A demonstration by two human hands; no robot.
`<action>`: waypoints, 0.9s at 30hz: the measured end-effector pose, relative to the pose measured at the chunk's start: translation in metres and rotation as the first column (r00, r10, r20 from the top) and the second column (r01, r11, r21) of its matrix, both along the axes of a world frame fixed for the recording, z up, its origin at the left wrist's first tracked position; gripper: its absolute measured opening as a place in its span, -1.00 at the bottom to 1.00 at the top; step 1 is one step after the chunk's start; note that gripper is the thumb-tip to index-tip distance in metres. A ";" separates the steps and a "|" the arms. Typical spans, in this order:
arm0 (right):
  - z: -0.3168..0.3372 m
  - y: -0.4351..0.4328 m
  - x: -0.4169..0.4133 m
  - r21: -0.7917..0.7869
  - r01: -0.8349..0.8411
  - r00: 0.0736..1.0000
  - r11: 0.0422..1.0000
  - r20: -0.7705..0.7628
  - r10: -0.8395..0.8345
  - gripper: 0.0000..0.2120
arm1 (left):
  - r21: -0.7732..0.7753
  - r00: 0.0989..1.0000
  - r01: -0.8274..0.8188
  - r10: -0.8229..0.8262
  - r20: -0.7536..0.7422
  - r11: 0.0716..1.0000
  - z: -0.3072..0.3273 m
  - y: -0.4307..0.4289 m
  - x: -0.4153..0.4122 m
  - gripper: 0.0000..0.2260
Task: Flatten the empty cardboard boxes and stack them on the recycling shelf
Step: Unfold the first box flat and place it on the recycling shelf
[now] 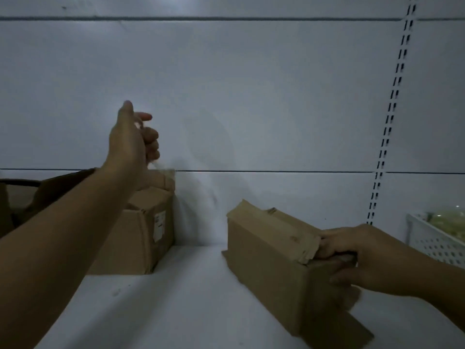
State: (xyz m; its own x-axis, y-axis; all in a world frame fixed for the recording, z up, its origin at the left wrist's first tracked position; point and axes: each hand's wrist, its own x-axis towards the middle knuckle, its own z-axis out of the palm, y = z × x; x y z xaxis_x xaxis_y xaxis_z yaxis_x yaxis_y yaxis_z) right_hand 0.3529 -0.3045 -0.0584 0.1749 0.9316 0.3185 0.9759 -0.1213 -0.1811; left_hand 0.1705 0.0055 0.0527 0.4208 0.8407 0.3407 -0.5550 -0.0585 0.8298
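The right hand (352, 258) is gripping the long brown cardboard box (271, 258) while the left hand (133, 137), half-curled, is pinching something pale and unclear, so one-handed pressing risks sliding it off the white shelf (196, 285).

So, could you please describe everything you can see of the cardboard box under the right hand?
The cardboard box is plain brown, long and narrow, still unflattened. It lies on the white shelf, angled toward the back wall. Its top flaps look loose and ragged-edged. The right hand grips its near top edge, thumb on the side.
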 end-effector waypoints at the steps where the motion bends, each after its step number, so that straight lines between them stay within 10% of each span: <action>1: 0.004 0.002 0.000 -0.058 0.004 0.999 0.998 -0.044 -0.007 -0.49 | 0.014 0.997 0.064 -0.065 0.041 0.998 0.008 0.001 -0.003 -0.63; 4: 0.022 0.007 -0.010 -0.124 -0.016 0.955 0.992 -0.296 -0.022 -0.34 | 0.016 0.904 0.407 -0.406 0.133 0.913 0.022 -0.014 0.000 -0.52; 9: 0.047 0.025 -0.030 0.392 0.261 0.662 0.882 -0.738 0.132 -0.63 | 0.030 0.563 0.804 -0.777 0.281 0.594 0.018 -0.085 0.033 -0.52; 14: 0.055 0.019 -0.037 0.502 0.351 0.449 0.790 -0.831 0.329 -0.47 | 0.067 0.358 0.918 -0.889 0.286 0.391 0.010 -0.150 0.076 -0.55; 17: 0.062 -0.026 -0.017 0.585 0.489 0.660 0.647 -0.733 0.164 -0.77 | 0.144 0.551 0.818 -0.830 0.085 0.557 0.004 -0.182 0.106 -0.65; 20: 0.070 -0.099 0.014 0.578 0.649 0.672 0.495 -0.741 -0.015 -0.76 | 0.508 0.845 0.511 -0.513 -0.150 0.693 -0.001 -0.210 0.133 -0.78; 27: 0.046 -0.239 0.088 0.362 0.877 0.479 0.314 -0.622 -0.619 -0.87 | 0.958 0.962 0.271 -0.061 -0.266 0.097 -0.014 -0.306 0.215 -0.76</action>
